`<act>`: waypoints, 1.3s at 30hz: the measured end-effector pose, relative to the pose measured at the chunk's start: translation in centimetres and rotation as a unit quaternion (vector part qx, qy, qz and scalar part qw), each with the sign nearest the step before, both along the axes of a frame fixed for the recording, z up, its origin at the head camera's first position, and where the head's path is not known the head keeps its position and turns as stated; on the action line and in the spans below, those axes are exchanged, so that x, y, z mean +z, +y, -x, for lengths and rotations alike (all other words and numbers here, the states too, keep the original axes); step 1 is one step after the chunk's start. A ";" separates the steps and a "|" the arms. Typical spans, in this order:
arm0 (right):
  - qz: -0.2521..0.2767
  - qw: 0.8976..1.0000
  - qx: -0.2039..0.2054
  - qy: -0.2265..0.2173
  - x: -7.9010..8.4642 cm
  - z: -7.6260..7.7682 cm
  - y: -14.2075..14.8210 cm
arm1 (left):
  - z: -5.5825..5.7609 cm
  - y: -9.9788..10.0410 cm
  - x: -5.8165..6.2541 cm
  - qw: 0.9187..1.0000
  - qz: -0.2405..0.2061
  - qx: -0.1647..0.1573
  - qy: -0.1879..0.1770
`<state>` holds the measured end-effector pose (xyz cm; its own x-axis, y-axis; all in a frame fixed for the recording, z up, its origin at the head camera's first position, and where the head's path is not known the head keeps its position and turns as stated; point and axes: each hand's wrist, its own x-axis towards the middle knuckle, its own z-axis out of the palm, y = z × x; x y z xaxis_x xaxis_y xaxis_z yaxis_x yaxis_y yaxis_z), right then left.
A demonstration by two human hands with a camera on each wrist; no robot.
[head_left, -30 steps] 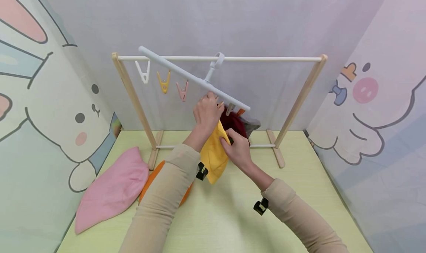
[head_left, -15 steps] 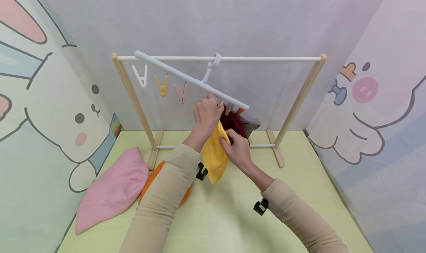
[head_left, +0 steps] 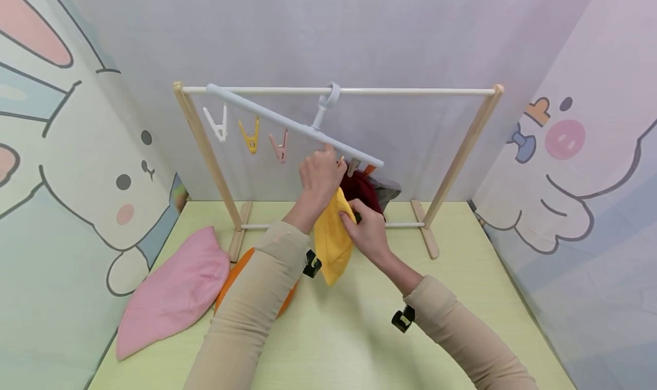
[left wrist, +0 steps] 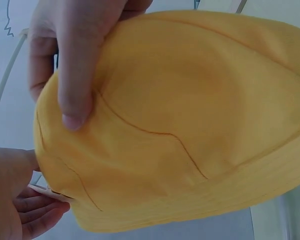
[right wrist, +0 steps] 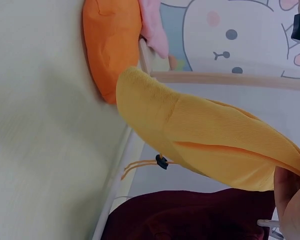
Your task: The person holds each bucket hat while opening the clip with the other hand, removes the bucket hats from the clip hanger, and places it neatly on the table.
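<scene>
A yellow bucket hat (head_left: 333,236) hangs below the low right half of a tilted pale blue hanger (head_left: 287,122). My left hand (head_left: 320,176) is at the hanger bar, gripping a light-coloured clothespin (left wrist: 60,195) at the hat's edge. My right hand (head_left: 368,230) pinches the hat's folded brim; in the left wrist view its thumb presses on the cloth. A drawstring with a black cord lock (right wrist: 161,161) dangles from the hat. Just to the right, a dark red hat (head_left: 361,191) hangs by a grey clothespin (head_left: 353,167), and a grey hat (head_left: 387,190) shows behind it.
White (head_left: 219,126), yellow (head_left: 250,139) and pink clothespins (head_left: 280,150) hang from the hanger's raised left half. The hanger hooks over the white rail (head_left: 410,92) of a wooden rack. A pink hat (head_left: 177,287) and an orange hat (right wrist: 112,45) lie on the table's left side.
The hanger's left end has dipped slightly and shifted a little left, and the loose clothespins have moved down with it. Both hands hold almost the same place.
</scene>
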<state>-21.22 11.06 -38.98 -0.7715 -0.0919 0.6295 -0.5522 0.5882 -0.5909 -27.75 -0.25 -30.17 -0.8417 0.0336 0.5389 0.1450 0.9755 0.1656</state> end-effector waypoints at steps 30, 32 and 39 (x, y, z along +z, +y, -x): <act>0.059 0.997 0.012 -0.047 0.0 -0.3 0.4 | 0.4 -1.1 -0.1 0.998 -0.031 -0.033 0.044; 0.059 0.997 0.011 -0.050 -0.1 -0.3 0.4 | 0.4 -1.1 -0.1 0.998 -0.032 -0.033 0.051; 0.054 0.997 0.016 -0.046 -0.4 -0.4 0.4 | 0.5 -1.1 -0.3 0.997 -0.039 -0.031 0.053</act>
